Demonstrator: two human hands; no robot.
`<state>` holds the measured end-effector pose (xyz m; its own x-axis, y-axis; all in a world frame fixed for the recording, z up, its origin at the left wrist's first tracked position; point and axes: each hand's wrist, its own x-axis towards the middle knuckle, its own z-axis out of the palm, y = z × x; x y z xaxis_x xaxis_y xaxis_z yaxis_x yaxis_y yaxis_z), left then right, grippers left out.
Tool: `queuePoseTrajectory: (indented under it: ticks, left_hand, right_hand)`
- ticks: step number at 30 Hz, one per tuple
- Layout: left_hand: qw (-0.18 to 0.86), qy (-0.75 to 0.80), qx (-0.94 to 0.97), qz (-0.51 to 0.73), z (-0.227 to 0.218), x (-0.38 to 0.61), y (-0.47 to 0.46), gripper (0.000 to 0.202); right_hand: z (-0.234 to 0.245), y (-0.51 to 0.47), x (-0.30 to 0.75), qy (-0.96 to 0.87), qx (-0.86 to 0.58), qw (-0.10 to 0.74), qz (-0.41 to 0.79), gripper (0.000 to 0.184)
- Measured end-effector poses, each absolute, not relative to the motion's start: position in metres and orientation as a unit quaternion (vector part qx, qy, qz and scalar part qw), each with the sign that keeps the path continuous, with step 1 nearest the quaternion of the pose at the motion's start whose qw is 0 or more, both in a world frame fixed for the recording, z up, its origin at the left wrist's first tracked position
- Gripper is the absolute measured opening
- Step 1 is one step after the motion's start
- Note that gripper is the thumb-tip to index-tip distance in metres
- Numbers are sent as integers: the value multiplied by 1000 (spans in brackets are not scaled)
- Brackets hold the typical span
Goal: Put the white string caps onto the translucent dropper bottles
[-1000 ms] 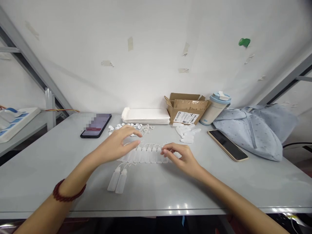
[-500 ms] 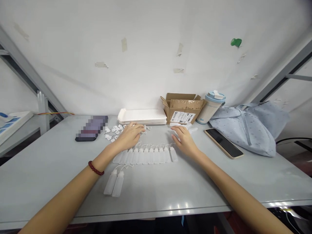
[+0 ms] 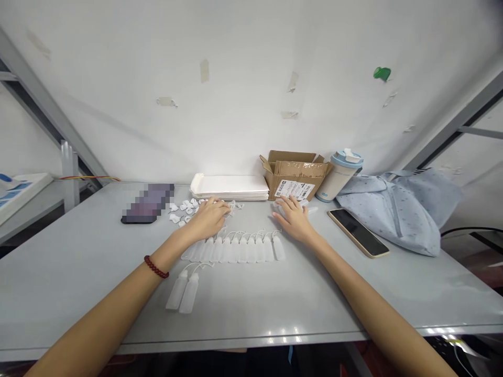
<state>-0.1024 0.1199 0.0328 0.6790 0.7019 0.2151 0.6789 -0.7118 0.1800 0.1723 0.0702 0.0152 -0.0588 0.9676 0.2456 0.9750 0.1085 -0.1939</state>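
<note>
My left hand (image 3: 210,217) rests on the far part of the table, loosely bent fingers over a pile of small white caps (image 3: 188,208) and clear curved nozzle pieces (image 3: 236,206). Its thumb is hidden. My right hand (image 3: 295,221) reaches over several loose translucent bottles (image 3: 312,210) by the cardboard box, fingers spread and thumb apart. Between my hands and nearer to me lies a row of translucent squeeze bottles (image 3: 242,250) with thin bent nozzles. Two more such bottles (image 3: 189,294) lie closer to the front edge, side by side.
Behind the pile lies a stack of white envelopes (image 3: 231,184). An open cardboard box (image 3: 298,175), a tumbler with a blue lid (image 3: 338,175), a phone (image 3: 358,233) and a pale blue cloth bag (image 3: 393,209) stand or lie right. A blurred-out dark phone-like object (image 3: 149,203) lies left.
My right hand has shifted slightly forward and left, farther over the loose bottles, with its fingers more spread. My left hand stays at the cap pile. The view has tilted slightly.
</note>
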Motion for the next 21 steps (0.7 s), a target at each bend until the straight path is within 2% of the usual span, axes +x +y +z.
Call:
queuePoseTrajectory:
  ticks: [7, 16, 21]
  left_hand:
    - [91, 383, 899, 194, 38, -102, 115, 34]
    - [204, 428, 820, 320, 60, -102, 102, 32]
    - [261, 425, 766, 405, 62, -103, 103, 31]
  right_hand:
    - [13, 69, 174, -739, -652, 165, -22, 35]
    - [13, 68, 172, -743, -660, 105, -29, 43]
    - [14, 67, 171, -751, -652, 98, -38, 43]
